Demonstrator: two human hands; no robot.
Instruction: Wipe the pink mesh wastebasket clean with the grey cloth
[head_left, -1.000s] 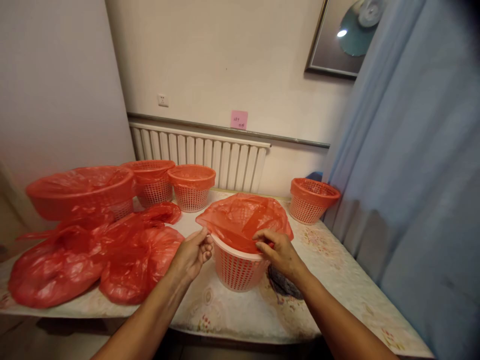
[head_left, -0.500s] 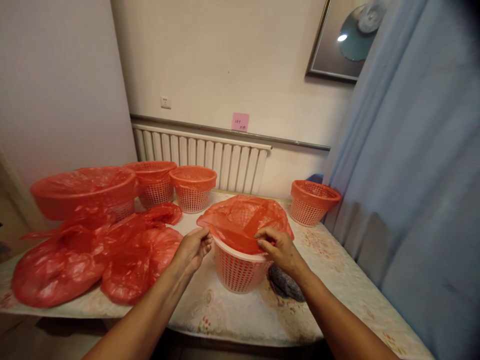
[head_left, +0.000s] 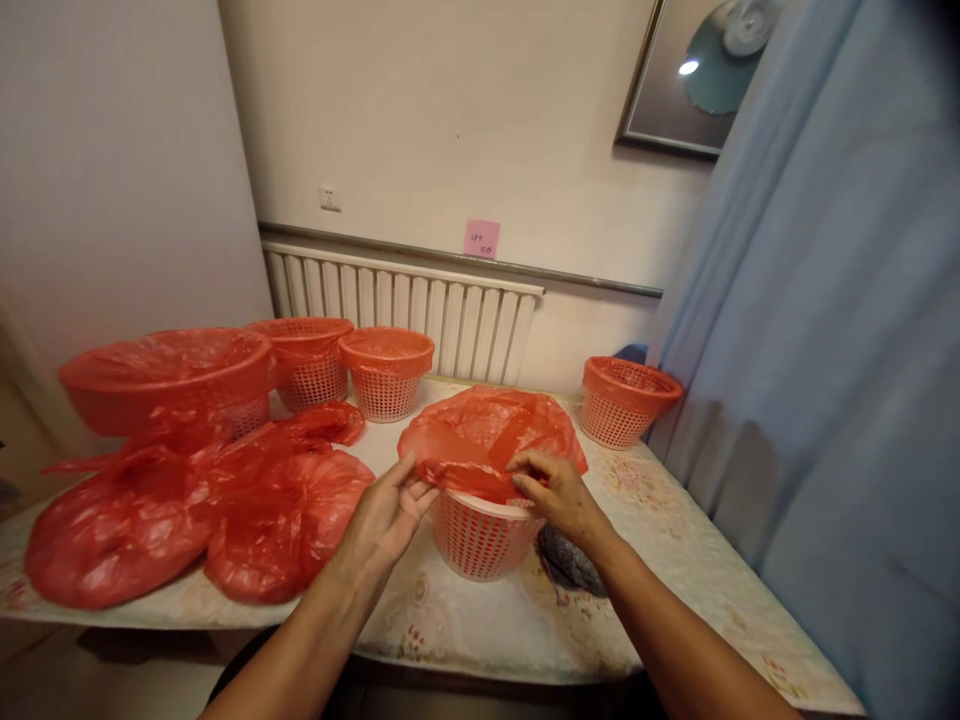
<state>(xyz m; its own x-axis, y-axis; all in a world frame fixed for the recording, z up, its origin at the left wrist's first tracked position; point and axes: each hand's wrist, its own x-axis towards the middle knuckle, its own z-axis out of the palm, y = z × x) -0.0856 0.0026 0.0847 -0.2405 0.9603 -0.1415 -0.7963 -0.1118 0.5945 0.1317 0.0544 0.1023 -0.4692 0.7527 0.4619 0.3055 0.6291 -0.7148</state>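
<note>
A white perforated plastic basket (head_left: 484, 545) stands upright on the table in front of me. A thin red plastic bag (head_left: 487, 430) lines it and is folded over the far and side parts of its rim; at the near side the white rim shows below the bag's edge. My left hand (head_left: 394, 510) grips the bag's edge at the left of the rim, thumb above and fingers beneath. At the near right, my right hand (head_left: 559, 500) pinches the bag's edge between thumb and fingers. A dark grey bundle (head_left: 570, 562) lies partly hidden behind the basket and right forearm.
Several baskets lined with red bags stand around: a large one (head_left: 165, 385) at left, two smaller ones (head_left: 311, 375) (head_left: 386, 375) behind, another basket (head_left: 622, 405) at right. Filled red bags (head_left: 120, 530) lie at front left. A blue curtain (head_left: 810, 350) borders the table (head_left: 480, 635).
My left hand has moved slightly right and in, its fingers now opened under the bag's edge. The near edge of the bag is lifted and gathered. My right hand has barely moved.
</note>
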